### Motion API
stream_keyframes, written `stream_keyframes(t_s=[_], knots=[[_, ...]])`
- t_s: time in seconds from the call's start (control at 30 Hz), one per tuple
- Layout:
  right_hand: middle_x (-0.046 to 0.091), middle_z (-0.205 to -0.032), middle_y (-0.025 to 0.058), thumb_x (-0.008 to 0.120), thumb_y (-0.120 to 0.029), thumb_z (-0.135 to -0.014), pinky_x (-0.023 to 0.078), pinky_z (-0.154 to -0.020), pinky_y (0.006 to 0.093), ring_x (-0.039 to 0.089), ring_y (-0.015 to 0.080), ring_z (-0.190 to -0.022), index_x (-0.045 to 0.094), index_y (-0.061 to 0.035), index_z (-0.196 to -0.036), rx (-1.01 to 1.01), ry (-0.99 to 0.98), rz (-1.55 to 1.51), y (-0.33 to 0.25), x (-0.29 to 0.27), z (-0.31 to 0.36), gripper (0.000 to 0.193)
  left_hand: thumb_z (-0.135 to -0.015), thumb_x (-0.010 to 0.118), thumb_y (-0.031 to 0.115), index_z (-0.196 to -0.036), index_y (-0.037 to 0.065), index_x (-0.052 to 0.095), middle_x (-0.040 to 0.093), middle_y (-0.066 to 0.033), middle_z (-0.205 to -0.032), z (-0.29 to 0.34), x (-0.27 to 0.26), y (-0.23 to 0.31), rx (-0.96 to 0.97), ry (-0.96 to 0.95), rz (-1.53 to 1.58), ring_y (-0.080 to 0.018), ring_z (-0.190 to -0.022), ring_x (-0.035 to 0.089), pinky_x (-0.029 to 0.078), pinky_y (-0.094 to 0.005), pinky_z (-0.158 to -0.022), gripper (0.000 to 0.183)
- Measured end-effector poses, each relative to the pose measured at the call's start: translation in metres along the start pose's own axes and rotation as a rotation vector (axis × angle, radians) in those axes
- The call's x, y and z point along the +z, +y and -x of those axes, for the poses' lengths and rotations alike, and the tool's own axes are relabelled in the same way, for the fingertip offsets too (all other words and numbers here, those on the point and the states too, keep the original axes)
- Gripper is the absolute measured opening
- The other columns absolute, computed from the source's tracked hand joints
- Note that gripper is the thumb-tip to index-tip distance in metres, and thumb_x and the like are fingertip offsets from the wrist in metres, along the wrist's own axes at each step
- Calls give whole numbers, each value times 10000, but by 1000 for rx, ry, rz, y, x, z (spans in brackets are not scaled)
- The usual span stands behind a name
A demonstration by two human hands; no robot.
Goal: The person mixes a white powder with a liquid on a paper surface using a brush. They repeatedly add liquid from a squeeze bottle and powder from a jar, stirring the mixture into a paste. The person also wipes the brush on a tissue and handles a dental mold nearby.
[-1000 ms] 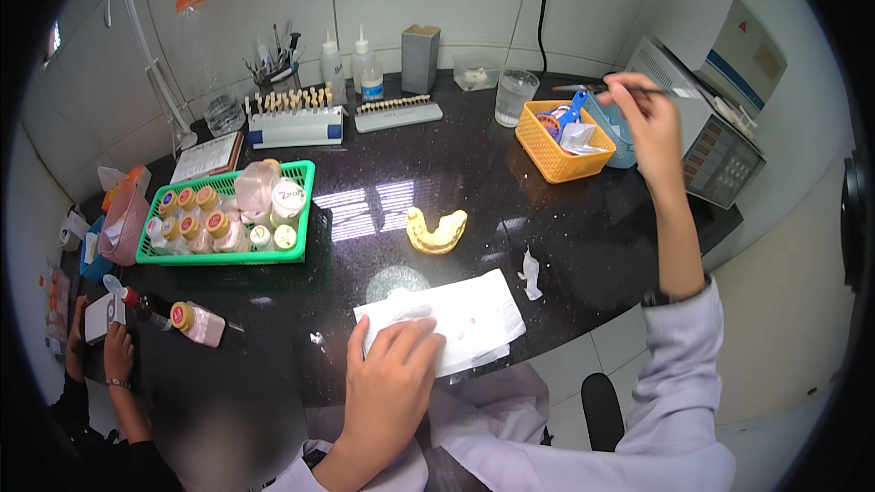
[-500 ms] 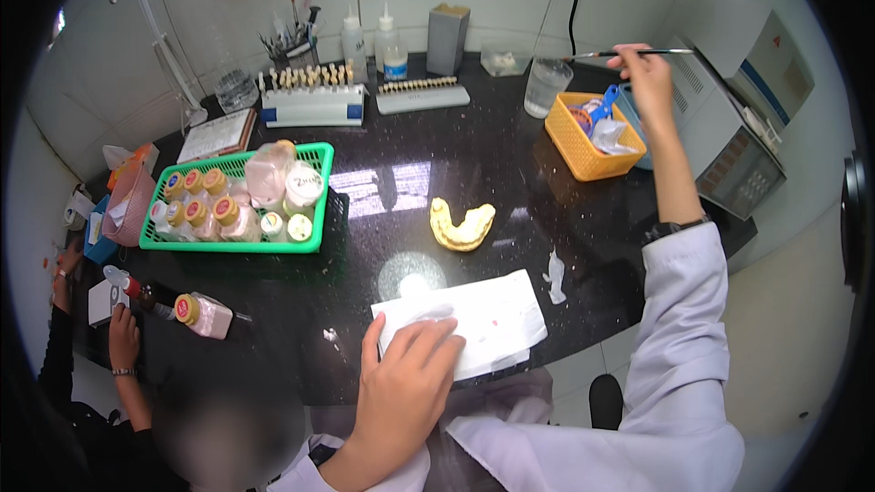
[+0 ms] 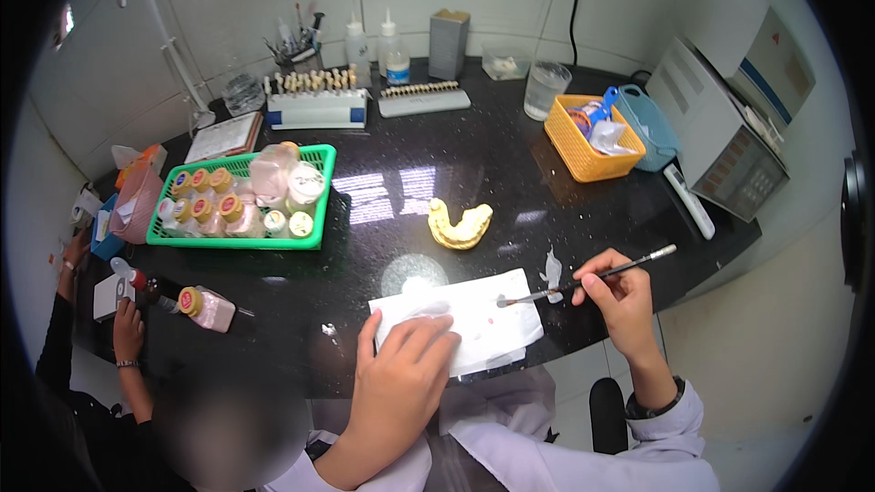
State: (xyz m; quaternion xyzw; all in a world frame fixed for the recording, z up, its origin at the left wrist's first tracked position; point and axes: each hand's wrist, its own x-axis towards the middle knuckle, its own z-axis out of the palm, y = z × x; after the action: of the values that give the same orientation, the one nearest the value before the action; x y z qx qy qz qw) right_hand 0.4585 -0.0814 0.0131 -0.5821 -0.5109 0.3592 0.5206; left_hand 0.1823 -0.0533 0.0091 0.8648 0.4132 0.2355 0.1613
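My left hand lies over the near left part of a folded white paper tissue, fingers stretched across it. Between thumb and fingertips, my right hand pinches a thin paintbrush with a dark handle. The brush tip is over the tissue's right part, beside a small pink spot; whether it touches is hard to tell. Just beyond the tissue stands a yellowish horseshoe-shaped dental cast. A crumpled white scrap lies between the tissue and my right hand.
A green basket of jars stands left, with a lying pink jar nearer. Tooth shade guides line the back. A water cup and yellow basket stand far right. Another person's hand is at the left.
My right hand has come down and nearer from beside the water cup, bringing the paintbrush over the tissue. My left hand has stayed on the tissue.
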Motion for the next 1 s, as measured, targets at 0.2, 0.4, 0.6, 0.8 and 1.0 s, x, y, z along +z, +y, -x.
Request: stream_keyframes(t_s=[0.2,0.4,0.6,0.8,1.0], knots=[[659,-858,82,633,-62,-850,490,-721,267,637,137,-758,638,15,-890,-220,-139,115,-7,-3,9,87,-838,658,108,-1043,140,644,632,20,-1160,3,2,1,1,0,-21,-175,-1104,577,292,-510,-1079,208],[606,-779,76,648,-101,-826,479,-668,265,613,143,-733,639,23,-855,-221,-42,48,-11,-16,8,128,-834,652,115,-1054,142,643,620,15,-1184,4,2,0,12,-22,-24,-164,-1126,570,287,-517,-1080,222],[607,-941,48,624,-32,-816,444,-809,343,599,216,-892,625,-57,-959,-771,-208,984,-69,-9,-59,145,-813,669,104,-1034,139,653,627,14,-1164,3,-1,-2,45,-19,-75,-157,-1116,575,298,-520,-1074,224],[567,-1013,25,614,-39,-797,410,-887,376,555,207,-1002,570,-113,-1105,-689,-450,1528,-21,-10,-145,320,-761,741,88,-1013,125,677,672,16,-980,8,-15,-10,309,170,38,-141,-910,639,467,-372,-926,262],[587,-1016,27,623,-57,-784,433,-888,400,590,210,-1022,542,-139,-1158,-680,-462,1716,-7,17,-173,391,-845,699,139,-898,43,675,656,-60,-804,58,-39,-43,369,408,149,-218,-651,631,520,-344,-613,112]])
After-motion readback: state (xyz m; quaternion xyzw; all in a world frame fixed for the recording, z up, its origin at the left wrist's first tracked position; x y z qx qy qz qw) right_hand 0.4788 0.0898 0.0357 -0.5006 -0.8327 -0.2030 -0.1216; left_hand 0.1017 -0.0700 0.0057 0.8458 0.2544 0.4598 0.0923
